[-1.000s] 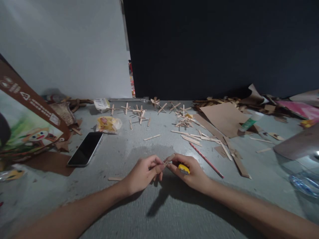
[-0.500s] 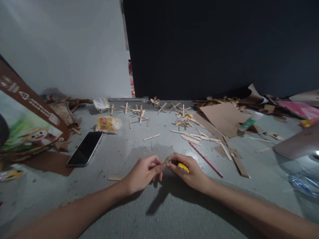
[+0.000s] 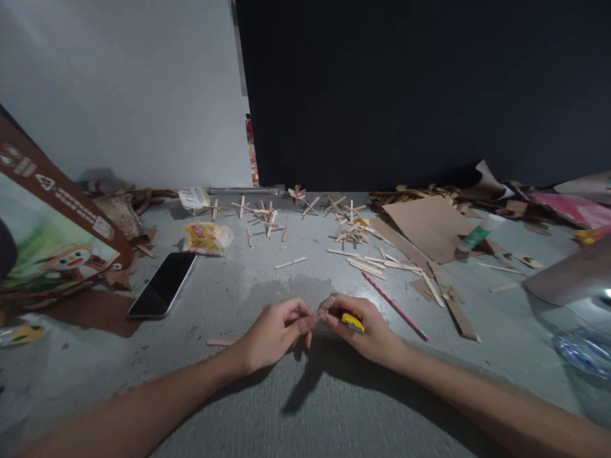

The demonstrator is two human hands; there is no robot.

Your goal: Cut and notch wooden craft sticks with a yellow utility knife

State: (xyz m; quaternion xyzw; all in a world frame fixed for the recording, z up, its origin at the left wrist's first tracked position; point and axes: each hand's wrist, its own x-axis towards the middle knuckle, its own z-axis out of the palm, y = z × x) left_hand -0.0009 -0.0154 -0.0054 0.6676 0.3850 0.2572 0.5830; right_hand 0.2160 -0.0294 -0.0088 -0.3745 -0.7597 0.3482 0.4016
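Observation:
Both hands meet at the near middle of the table, held a little above it. My left hand (image 3: pixel 279 331) is closed, its thumb and fingertips pinching a small wooden craft stick (image 3: pixel 328 303). My right hand (image 3: pixel 365 327) is closed around a yellow utility knife (image 3: pixel 352 322), whose yellow end sticks out of the fist. The knife's blade is hidden. The thumb and forefinger of that hand are also at the stick, whose tip points up and away. By my left wrist lies another craft stick (image 3: pixel 220 342).
Loose craft sticks (image 3: pixel 377 262) and glued-looking stick crosses (image 3: pixel 271 219) spread ahead. A red pencil (image 3: pixel 395 306) lies right of my hands. A phone (image 3: pixel 163 285) and yellow packet (image 3: pixel 205 238) lie left. Cardboard (image 3: pixel 429 226), a glue stick (image 3: pixel 481 233) and tape roll (image 3: pixel 585 350) are right.
Little differs. The stick tip has tilted slightly between my fingers, and the yellow knife end has shifted a touch to the right. Everything on the table stays put.

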